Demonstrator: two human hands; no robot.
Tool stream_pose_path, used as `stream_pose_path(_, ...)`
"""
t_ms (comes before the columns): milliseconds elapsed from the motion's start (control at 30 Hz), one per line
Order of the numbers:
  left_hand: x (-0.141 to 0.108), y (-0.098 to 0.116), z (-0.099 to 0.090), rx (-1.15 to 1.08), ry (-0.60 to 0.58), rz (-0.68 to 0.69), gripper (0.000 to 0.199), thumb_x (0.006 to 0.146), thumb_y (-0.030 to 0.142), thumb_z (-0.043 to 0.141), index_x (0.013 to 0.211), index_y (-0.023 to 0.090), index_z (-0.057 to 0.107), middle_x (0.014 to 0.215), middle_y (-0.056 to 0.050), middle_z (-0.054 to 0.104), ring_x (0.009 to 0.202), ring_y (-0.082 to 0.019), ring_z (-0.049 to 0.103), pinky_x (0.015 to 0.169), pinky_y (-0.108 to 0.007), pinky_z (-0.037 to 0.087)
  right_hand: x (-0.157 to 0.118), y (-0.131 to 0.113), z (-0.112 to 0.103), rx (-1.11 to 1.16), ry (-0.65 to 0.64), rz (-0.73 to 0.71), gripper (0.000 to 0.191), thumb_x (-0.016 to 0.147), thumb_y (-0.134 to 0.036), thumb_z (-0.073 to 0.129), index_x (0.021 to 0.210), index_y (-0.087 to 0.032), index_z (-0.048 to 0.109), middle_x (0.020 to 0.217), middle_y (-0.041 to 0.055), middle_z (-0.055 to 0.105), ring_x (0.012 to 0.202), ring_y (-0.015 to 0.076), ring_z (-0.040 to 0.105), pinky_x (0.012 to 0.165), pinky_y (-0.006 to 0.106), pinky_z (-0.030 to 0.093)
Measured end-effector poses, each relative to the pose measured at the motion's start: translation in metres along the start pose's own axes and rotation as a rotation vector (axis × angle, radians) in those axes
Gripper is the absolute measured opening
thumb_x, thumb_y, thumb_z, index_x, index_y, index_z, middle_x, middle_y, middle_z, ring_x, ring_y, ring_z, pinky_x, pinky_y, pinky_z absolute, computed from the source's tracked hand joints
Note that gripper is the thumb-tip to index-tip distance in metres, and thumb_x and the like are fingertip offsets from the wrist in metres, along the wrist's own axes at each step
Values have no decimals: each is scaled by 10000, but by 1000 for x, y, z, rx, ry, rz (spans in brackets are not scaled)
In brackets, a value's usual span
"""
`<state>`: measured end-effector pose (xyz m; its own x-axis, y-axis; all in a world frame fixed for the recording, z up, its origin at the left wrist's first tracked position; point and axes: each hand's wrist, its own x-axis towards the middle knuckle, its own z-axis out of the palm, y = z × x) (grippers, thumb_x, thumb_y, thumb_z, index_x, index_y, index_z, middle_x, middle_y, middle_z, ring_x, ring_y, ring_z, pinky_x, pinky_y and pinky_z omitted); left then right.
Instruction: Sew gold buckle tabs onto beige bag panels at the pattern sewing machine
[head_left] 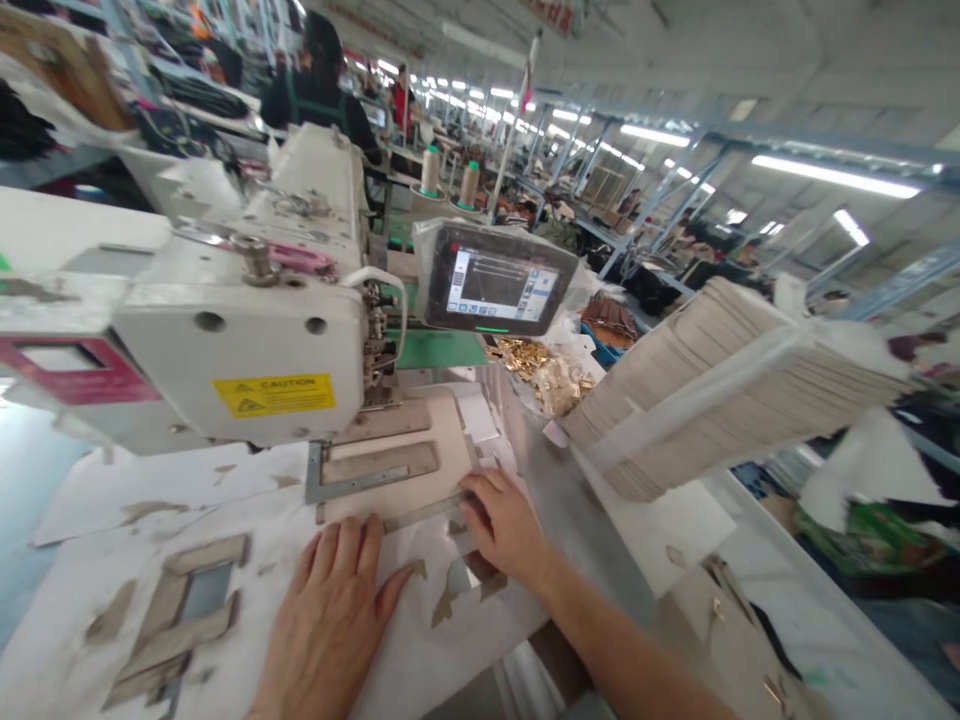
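A flat cream panel (448, 445) lies under the metal clamp frame (352, 487) of a sewing machine (247, 340). My left hand (330, 600) rests palm down in front of the panel, fingers stretched towards its near edge and thumb apart. At the panel's near right corner, my right hand (501, 520) has its fingers bent in a pinch on the edge; its fingertips are partly hidden. Torn beige scraps (450, 595) lie on the white work surface between and beside the hands.
A control screen (502, 280) stands behind the clamp. Gold metal pieces (529, 357) lie beyond it. A tall bundle of beige panels (720, 390) stands at the right, with finished-looking beige pieces (712, 630) nearer me. A cut-out beige template (180, 610) lies left. A person (322, 85) sits further back.
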<state>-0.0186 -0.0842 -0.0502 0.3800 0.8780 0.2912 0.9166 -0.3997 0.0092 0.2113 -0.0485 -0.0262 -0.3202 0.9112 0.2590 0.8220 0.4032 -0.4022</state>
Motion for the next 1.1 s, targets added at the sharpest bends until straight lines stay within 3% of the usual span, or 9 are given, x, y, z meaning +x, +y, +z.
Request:
stream_pose_path(167,0,-1,-1,-14,7,-12,546,889,483,507,1226,62,592,1139,-186,594,1073,-344,529,931,-500,453,49,23,11,-166,14,43,475,943,-277,465,1371,-73,492,1410,173,494,1314,283,404,1116,457,347)
stream_pose_path(300,-1,-4,1,-35,35,-16,507,901,467,487,1204,79,607,1138,-181,604,1066,-335,540,930,-503,459,69,35,28,-267,-37,99,539,975,-350,418,1433,-66,441,1519,144,394,1388,314,332,1128,485,310)
stream_pose_path(500,0,-7,8,-44,53,4,516,914,457,428,1200,70,614,1125,-206,614,1043,-355,553,883,-527,473,69,35,25,-309,-92,26,537,990,-385,380,1453,-117,417,1548,97,359,1427,290,286,1143,483,269)
stream_pose_path(733,2,-16,8,-129,-18,59,444,924,445,365,1127,167,644,1136,-181,622,1063,-342,557,871,-531,478,70,34,17,-308,-115,20,538,1005,-391,330,1476,-136,378,1558,81,343,1431,271,281,1164,473,234)
stream_pose_path(1100,0,-10,5,-76,51,6,482,912,447,423,1182,103,627,1117,-175,634,1033,-329,565,869,-495,482,74,38,20,-323,-153,-10,547,998,-386,360,1481,-128,367,1557,95,342,1413,285,292,1155,494,233)
